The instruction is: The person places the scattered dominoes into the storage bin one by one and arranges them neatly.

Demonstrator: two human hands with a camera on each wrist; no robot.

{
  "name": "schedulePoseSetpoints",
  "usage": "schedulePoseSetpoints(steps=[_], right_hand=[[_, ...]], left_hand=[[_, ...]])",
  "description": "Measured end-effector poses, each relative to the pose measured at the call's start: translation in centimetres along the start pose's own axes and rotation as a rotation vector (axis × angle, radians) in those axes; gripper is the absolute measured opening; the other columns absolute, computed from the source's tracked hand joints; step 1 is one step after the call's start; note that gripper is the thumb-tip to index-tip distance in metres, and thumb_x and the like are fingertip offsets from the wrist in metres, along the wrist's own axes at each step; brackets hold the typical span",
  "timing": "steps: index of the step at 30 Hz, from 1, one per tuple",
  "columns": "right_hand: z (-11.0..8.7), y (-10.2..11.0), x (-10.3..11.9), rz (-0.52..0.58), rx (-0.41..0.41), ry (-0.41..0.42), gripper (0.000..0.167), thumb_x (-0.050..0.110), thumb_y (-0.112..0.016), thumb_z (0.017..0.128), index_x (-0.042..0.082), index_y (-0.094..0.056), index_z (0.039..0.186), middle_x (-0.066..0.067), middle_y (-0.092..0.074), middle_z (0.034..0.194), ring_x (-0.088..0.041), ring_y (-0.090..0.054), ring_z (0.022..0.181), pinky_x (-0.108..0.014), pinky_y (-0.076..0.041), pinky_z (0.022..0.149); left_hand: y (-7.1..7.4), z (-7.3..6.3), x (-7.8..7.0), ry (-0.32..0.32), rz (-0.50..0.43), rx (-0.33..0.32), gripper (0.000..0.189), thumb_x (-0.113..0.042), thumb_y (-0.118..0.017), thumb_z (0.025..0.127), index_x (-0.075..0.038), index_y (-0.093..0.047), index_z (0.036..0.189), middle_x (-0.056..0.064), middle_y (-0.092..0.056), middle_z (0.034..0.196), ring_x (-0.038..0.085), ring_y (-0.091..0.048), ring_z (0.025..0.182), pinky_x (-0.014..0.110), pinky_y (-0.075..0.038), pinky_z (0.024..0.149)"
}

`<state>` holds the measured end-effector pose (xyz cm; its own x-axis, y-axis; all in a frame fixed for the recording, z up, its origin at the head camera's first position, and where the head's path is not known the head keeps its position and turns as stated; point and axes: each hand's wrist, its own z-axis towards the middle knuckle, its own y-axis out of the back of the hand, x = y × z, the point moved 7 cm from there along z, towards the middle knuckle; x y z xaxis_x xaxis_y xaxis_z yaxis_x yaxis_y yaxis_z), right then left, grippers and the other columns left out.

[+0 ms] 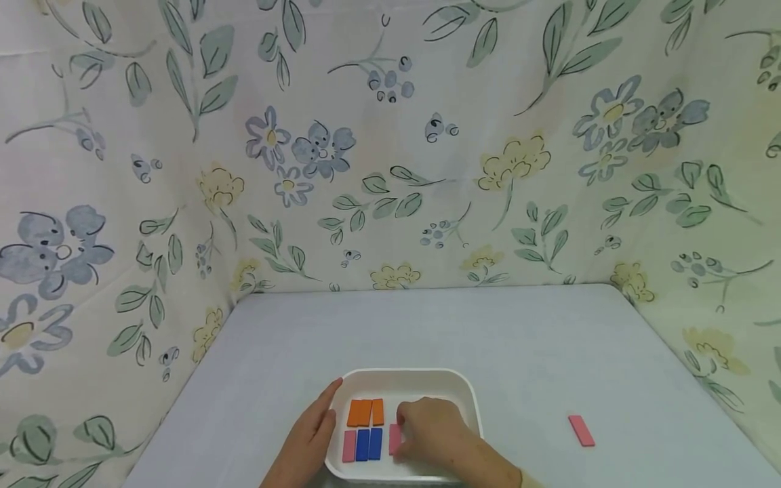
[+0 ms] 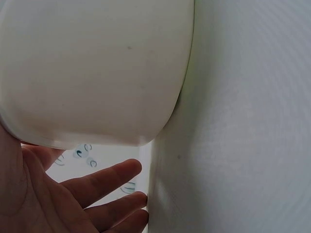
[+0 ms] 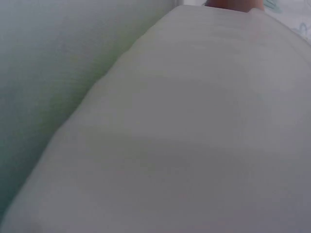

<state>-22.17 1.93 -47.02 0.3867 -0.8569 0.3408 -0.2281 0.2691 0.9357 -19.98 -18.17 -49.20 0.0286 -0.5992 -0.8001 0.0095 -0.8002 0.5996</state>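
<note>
A white tray (image 1: 427, 377) with rounded corners sits on the table and holds small flat tiles. Inside it lie several orange tiles (image 1: 364, 413) side by side, with a pink tile (image 1: 349, 446) and two blue tiles (image 1: 369, 444) in front of them. My right hand (image 1: 434, 428) reaches into the tray and pinches another pink tile (image 1: 395, 439) between thumb and fingers. My left hand (image 1: 310, 434) rests against the tray's left rim; in the left wrist view its fingers (image 2: 109, 182) are extended beside the tray wall (image 2: 97, 73). The right wrist view shows mostly the tray's outer wall (image 3: 184, 121).
A lone pink tile (image 1: 582, 431) lies on the pale table (image 1: 525, 339) to the right of the tray. A flower-patterned cloth (image 1: 390, 163) hangs behind the table and along both sides.
</note>
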Motion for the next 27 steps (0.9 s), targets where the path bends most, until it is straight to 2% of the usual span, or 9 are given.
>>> schedulePoseSetpoints(steps=[5, 9, 24, 27], right_hand=[[-0.3, 0.0, -0.4, 0.055, 0.025, -0.031, 0.041, 0.037, -0.093, 0.063, 0.027, -0.068, 0.093, 0.013, -0.058, 0.076, -0.013, -0.051, 0.071, -0.052, -0.053, 0.088], [-0.4, 0.2, -0.5, 0.067, 0.026, -0.030, 0.038, 0.032, -0.092, 0.064, 0.028, -0.069, 0.094, 0.014, -0.059, 0.078, -0.013, -0.052, 0.073, -0.057, -0.052, 0.091], [-0.3, -0.7, 0.5, 0.076, 0.049, 0.048, 0.019, 0.029, -0.085, 0.075, 0.032, -0.071, 0.087, 0.017, -0.058, 0.076, -0.009, -0.052, 0.071, -0.049, -0.053, 0.088], [-0.4, -0.7, 0.7, 0.100, 0.056, 0.075, 0.014, 0.029, -0.083, 0.078, 0.033, -0.072, 0.085, 0.018, -0.057, 0.073, -0.007, -0.052, 0.069, -0.042, -0.054, 0.084]], left_hand=[[0.0, 0.0, 0.1, -0.004, -0.003, 0.000, 0.050, -0.018, -0.044, 0.107, -0.026, -0.039, 0.156, 0.002, -0.040, 0.157, 0.029, -0.036, 0.144, 0.057, -0.034, 0.111], [0.0, 0.1, 0.3, 0.003, -0.010, -0.003, 0.050, -0.019, -0.044, 0.107, -0.027, -0.038, 0.156, -0.001, -0.039, 0.157, 0.027, -0.035, 0.144, 0.056, -0.033, 0.112], [0.0, 0.1, 0.1, -0.004, -0.017, 0.006, 0.050, -0.019, -0.043, 0.107, -0.026, -0.038, 0.156, 0.000, -0.039, 0.157, 0.028, -0.035, 0.144, 0.057, -0.033, 0.111], [0.0, 0.0, 0.1, -0.009, -0.016, 0.007, 0.050, -0.019, -0.043, 0.107, -0.026, -0.039, 0.156, 0.001, -0.040, 0.157, 0.028, -0.036, 0.144, 0.057, -0.034, 0.111]])
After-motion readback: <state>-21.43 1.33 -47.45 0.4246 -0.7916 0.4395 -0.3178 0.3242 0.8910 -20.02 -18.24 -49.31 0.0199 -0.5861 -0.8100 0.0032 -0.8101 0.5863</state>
